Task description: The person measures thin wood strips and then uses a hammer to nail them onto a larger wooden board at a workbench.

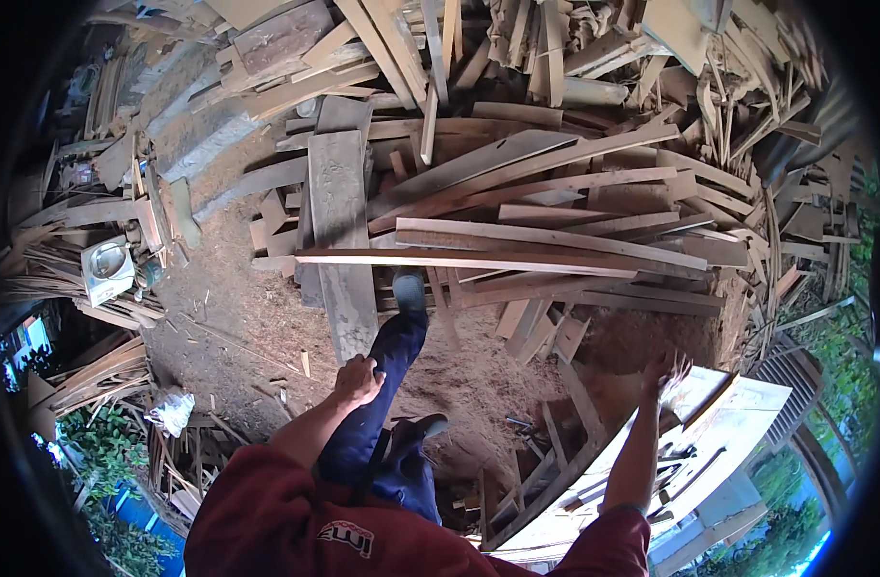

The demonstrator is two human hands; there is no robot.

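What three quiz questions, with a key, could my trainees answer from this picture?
1. Multiple choice: Which is nearest the right hand? A: a shoe. B: the white board. C: the crumpled bag.
2. True or false: The left hand is close to the blue trouser leg.
3. Fill in: The pile beyond the feet is mostly long pieces of ____.

Key: 1: B. 2: True. 3: wood.

The wooden boards (545, 236) look rough and matt, the white panel (743, 413) smooth, the trousers (360, 433) matt cloth.
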